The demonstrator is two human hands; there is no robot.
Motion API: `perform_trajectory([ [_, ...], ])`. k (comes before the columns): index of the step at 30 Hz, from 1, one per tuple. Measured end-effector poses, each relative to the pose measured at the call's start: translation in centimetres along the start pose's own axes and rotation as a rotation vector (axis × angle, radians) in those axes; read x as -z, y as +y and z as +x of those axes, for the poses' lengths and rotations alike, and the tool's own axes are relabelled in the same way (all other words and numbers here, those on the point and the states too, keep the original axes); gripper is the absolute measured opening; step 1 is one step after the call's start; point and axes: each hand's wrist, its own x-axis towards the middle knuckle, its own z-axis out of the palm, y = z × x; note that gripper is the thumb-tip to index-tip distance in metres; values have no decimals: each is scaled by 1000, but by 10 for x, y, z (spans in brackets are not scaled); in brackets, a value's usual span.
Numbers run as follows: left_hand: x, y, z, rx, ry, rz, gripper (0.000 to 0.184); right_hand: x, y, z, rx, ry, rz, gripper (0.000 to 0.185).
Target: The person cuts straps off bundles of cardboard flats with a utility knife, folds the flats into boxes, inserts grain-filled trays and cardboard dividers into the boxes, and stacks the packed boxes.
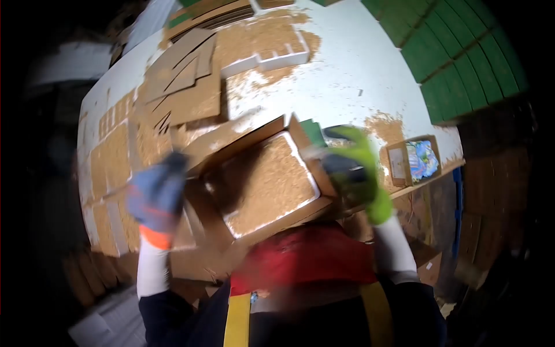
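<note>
In the head view, an open cardboard box (261, 227) stands at an angle in front of me, its flaps raised. Inside it is a white-rimmed tray (307, 166) filled with brown, sawdust-like material (272, 182). My left hand (155, 194), in a grey-blue glove with an orange cuff, is just left of the box. Motion smears its fingers, so their grip cannot be made out. My right hand (357, 168), in a yellow-green glove with dark palm, is at the box's right side. Its fingers look apart; whether they touch the flap is unclear.
Brown material is scattered over the white table (341, 87). Flat cardboard pieces (191, 95) lie at the left, near filled white trays (283, 59). Green boxes (457, 63) are stacked at right. A small box (399, 165) with a colourful wrapper (423, 159) sits by the edge.
</note>
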Motion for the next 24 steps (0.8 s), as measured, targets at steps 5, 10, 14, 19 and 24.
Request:
perform_trajectory([
  [5,-34,107,-12,-438,-551,-303,24,-38,-36,16,-189,113,7,29],
  [10,-107,136,-7,95,-462,-908,16,-22,-25,8,-600,406,378,17],
  [14,-153,160,4,466,-289,-1079,17,-47,-27,17,-340,293,106,15],
  [19,-167,171,6,546,-453,-1131,30,-50,-7,8,-559,294,421,17],
  [24,-74,112,-37,372,-496,-785,49,-9,3,7,-681,100,679,26],
])
